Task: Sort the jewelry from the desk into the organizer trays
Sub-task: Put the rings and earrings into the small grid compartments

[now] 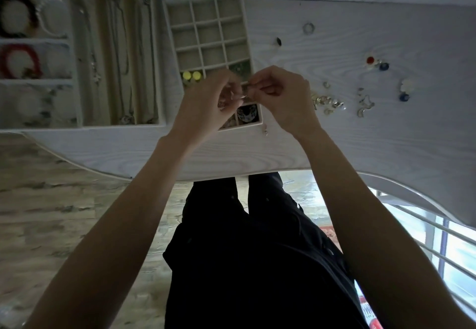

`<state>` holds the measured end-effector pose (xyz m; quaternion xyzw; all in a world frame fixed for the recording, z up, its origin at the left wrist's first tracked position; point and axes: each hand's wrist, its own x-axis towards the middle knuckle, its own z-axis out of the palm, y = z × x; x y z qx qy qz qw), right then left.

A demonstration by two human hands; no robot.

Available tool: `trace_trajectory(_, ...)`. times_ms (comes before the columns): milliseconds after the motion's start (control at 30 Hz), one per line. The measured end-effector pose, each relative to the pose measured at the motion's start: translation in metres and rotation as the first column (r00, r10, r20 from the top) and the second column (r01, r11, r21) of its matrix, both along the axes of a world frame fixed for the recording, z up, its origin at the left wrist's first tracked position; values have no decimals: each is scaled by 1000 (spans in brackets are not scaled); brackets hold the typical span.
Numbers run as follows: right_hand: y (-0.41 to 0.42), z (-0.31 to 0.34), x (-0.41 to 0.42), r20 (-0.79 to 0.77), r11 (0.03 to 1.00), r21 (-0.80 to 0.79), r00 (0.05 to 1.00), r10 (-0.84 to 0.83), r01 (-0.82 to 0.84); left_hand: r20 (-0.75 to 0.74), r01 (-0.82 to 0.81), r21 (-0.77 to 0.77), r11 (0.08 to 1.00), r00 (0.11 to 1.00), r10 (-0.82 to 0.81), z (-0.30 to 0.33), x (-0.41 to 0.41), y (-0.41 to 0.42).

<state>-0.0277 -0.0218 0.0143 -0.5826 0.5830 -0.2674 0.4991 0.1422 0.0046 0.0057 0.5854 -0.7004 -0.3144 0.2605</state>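
My left hand and my right hand meet above the near end of the small-compartment tray. Both pinch one small silvery piece of jewelry between their fingertips; its exact kind is too small to tell. Under the hands, the tray's compartments hold yellow earrings, a green piece and a dark patterned piece. Loose jewelry lies on the white desk to the right: a gold cluster, silver pieces, a red and blue pair, a ring.
A long tray with necklaces lies left of the grid tray. Further left, a bracelet tray holds dark, red and pale bracelets. A small charm lies by the grid tray's near corner. The desk's curved front edge runs above my legs.
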Motion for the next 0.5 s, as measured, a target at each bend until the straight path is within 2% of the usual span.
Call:
trace_trajectory(67,-1,-1,-1,-41,999,-32,999,-20,18,-6,11,-7,1000,1000,-11,-3,3,-2)
trace_trajectory(133,-1,-3,1,-115,997,-73,993,-20,12,74,28,-50,998,997,-24,-6,3,-5)
trace_trajectory(200,-1,-7,4,-248,986,-156,968,25,-66,178,39,-103,994,984,-20,-11,0,-7)
trace_trajectory(300,1,-15,6,-435,953,-218,895,98,-210,258,44,-136,990,966,-8,-18,-4,-7)
trace_trajectory(500,6,-20,6,-551,913,-308,833,58,-267,294,98,-201,975,955,-36,-28,1,-4)
